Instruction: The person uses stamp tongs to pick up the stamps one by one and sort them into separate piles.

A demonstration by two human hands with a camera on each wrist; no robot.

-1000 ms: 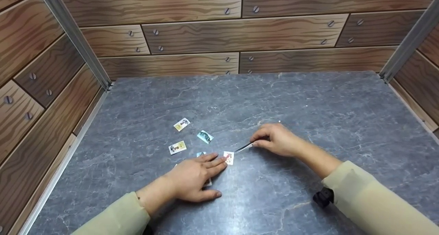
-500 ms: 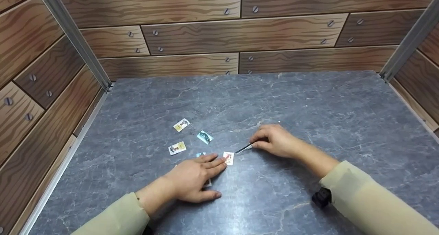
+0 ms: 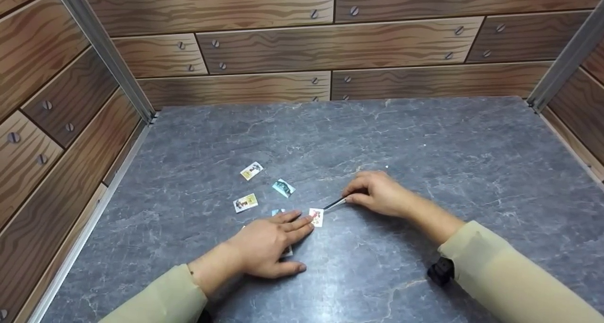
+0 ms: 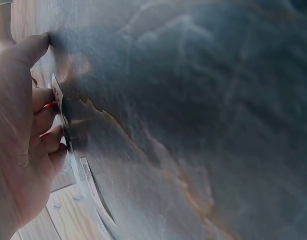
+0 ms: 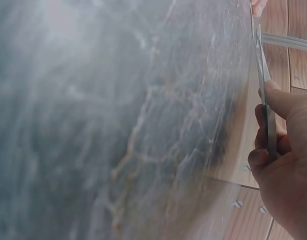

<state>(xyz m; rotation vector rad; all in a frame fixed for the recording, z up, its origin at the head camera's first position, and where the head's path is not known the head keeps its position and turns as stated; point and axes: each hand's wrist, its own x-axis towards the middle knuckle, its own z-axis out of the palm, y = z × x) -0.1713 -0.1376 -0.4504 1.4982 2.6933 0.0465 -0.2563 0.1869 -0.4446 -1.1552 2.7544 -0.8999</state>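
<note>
Left hand palm-down, right hand curled

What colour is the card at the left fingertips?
White card with reddish print; clearest in the head view.

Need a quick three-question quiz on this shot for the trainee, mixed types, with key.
1. Short answer: What sort of tool does the right hand hold?

2. True or false: The left hand touches the white card with the red print.

3. Multiple choice: Which of these lies farthest from the person?
A) the white card with the red print
B) the teal card
C) the left hand

Key:
1. Slim tweezers, pointing toward the white card with the red print.
2. True; the fingertips overlap the card's edge.
3. B; it lies beyond both the white card and the left hand.
</note>
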